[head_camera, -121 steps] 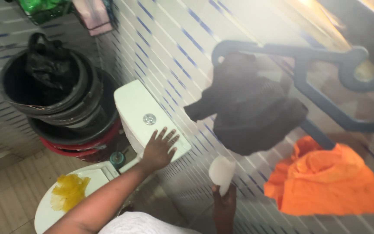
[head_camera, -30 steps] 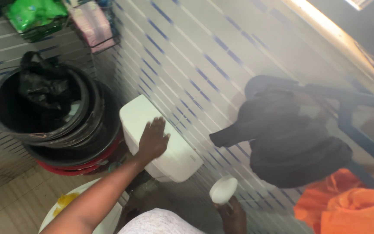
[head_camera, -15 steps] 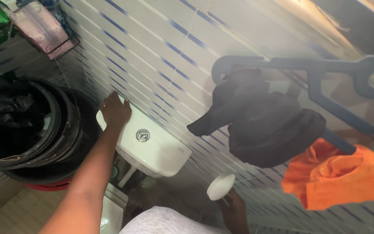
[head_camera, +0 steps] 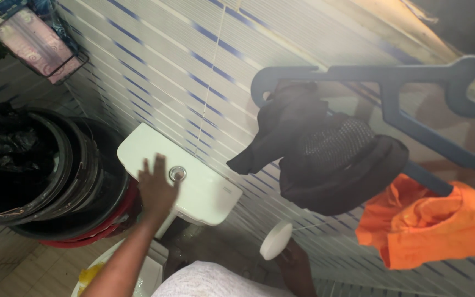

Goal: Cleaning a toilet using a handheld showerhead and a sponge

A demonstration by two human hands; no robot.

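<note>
A white toilet cistern stands against the striped tiled wall, with a round chrome flush button on its lid. My left hand lies flat over the lid's front edge, just left of the button, blurred and holding nothing. My right hand is low at the bottom centre. It grips a white round disc-shaped object, held up in front of the wall to the right of the cistern.
Stacked black buckets over a red one stand left of the cistern, with a black plastic bag inside. A blue hanger carries a black garment and an orange cloth. A wire rack hangs top left. A yellow cloth lies on the toilet lid.
My left hand has slid from the cistern lid's far left corner to its front edge beside the flush button. My right hand keeps the white disc in about the same place.
</note>
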